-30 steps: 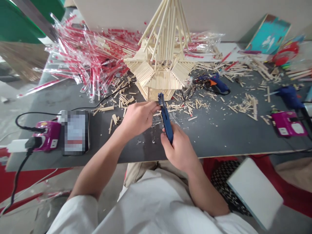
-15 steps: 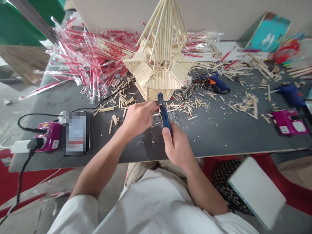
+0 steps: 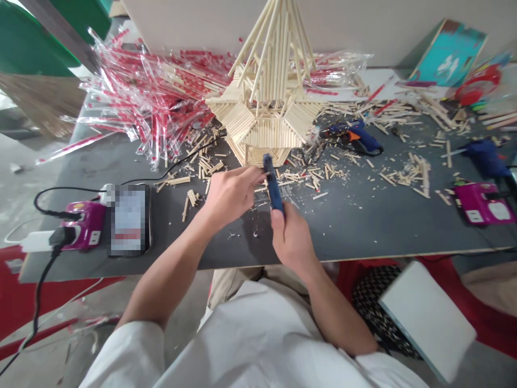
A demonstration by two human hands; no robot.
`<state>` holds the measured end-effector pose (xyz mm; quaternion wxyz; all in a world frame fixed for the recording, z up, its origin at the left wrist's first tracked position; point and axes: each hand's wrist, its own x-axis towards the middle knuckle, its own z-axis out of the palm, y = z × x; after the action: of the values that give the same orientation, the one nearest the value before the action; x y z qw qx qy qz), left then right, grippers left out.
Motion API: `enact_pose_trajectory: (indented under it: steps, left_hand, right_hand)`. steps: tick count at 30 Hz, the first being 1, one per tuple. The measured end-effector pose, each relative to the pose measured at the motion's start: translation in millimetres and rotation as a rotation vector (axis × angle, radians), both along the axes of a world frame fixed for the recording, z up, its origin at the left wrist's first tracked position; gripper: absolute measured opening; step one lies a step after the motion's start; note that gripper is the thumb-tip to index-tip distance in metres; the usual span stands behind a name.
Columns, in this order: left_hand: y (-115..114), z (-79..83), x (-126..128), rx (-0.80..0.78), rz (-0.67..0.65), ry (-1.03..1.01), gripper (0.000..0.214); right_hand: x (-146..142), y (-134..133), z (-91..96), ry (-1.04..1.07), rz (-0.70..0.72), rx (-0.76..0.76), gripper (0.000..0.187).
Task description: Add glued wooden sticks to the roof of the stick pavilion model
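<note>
My right hand point(image 3: 291, 240) is closed round the handles of blue cutting pliers point(image 3: 273, 183), whose jaws point up toward the base of a tall pagoda model of bamboo sticks point(image 3: 266, 102). My left hand point(image 3: 231, 193) is pinched on a short bamboo stick point(image 3: 259, 189) held at the pliers' jaws. Both hands hover over the dark grey table point(image 3: 355, 226), just in front of the model. Cut stick pieces point(image 3: 202, 164) lie scattered around them.
A heap of red-and-clear chopstick wrappers point(image 3: 153, 91) fills the back left. A phone point(image 3: 128, 218) and a magenta power strip point(image 3: 81, 229) lie at the left. A blue glue gun point(image 3: 357, 137) lies to the right of the model, another glue gun point(image 3: 482, 156) and power strip point(image 3: 484, 203) at far right.
My right hand has turned the pliers slightly and squeezed the handles closer together. My left hand and the stick have stayed at the jaws.
</note>
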<state>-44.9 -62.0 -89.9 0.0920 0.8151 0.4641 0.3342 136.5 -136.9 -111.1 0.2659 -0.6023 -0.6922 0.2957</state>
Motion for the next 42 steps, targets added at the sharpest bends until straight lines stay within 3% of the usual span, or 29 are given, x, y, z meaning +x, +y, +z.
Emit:
enact_pose_trajectory:
  steps: [6,11,18,23,26,29,31,34,38,42]
  left_hand:
    - [-2.4,-0.8,1.5,0.009,-0.019,-0.05,0.023]
    - [-3.8,1.3,5.1,0.015,-0.091,-0.155,0.018]
    - [-6.6,9.3,12.2,-0.042,-0.189,-0.404,0.018]
    - [-7.1,16.3,15.3,-0.072,-0.163,-0.473,0.014]
    - [-4.8,20.1,16.4,-0.065,-0.135,-0.458,0.012]
    - [-1.5,26.1,17.0,-0.064,-0.109,-0.426,0.013]
    - [1.3,32.9,17.0,-0.051,-0.101,-0.403,0.013]
    - [7.8,48.4,17.4,0.024,-0.123,-0.34,0.01]
    - [23.7,75.1,21.1,0.134,-0.189,-0.367,0.014]
    - [44.2,97.9,25.3,0.233,-0.229,-0.477,0.012]
  right_hand:
    - [6.8,-1.8,-5.0,-0.037,-0.065,-0.011,0.051]
    - [31.3,-8.0,-1.6,-0.112,-0.103,0.013,0.051]
    - [82.1,-9.9,3.7,-0.514,-0.118,0.181,0.057]
    - [96.4,-7.3,-8.7,-0.783,-0.166,0.231,0.067]
    - [98.5,-7.5,-18.5,-0.813,-0.169,0.261,0.071]
    - [102.5,-1.3,-15.4,-0.782,-0.134,0.268,0.075]
    - [104.8,9.0,-0.7,-0.693,-0.053,0.273,0.062]
    - [100.5,32.3,40.7,-0.393,0.099,0.337,0.033]
    - [77.7,68.8,106.4,-0.013,0.218,0.425,0.019]
    - [51.7,100.3,145.5,0.28,0.256,0.408,0.015]
